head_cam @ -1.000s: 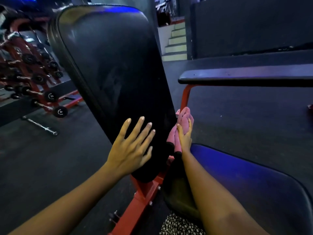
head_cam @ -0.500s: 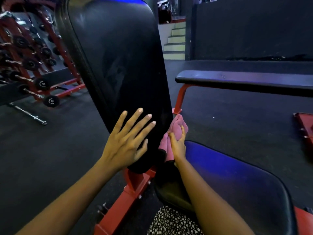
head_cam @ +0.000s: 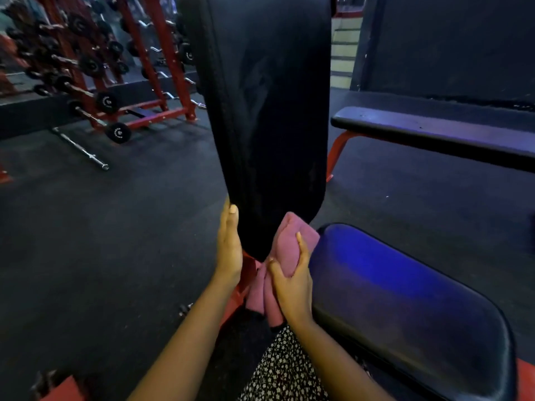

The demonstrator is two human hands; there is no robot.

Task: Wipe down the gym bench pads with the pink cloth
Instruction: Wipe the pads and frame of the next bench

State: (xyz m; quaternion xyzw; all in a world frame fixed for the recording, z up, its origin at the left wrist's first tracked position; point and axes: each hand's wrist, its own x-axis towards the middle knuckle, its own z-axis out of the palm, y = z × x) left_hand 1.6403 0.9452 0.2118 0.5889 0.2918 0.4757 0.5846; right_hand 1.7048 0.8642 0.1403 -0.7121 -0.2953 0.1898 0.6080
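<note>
The upright back pad of the bench stands in the middle of the view, its narrow lower end just above the seat pad, which shines blue. The right grip is clenched around the pink cloth. The cloth is bunched, and its upper fold pokes out beyond the fingertips and presses against the lower right edge of the back pad, in the gap between that pad and the seat pad. Its loose tail hangs below the thumb, beside the red frame. The left grip is released, laid straight along the left edge of the back pad with its digits pointing up, touching the pad and grasping nothing. A flat bench stands well apart to the right. On the left a red rack of dumbbells stands with a barbell on the dark floor near it.
</note>
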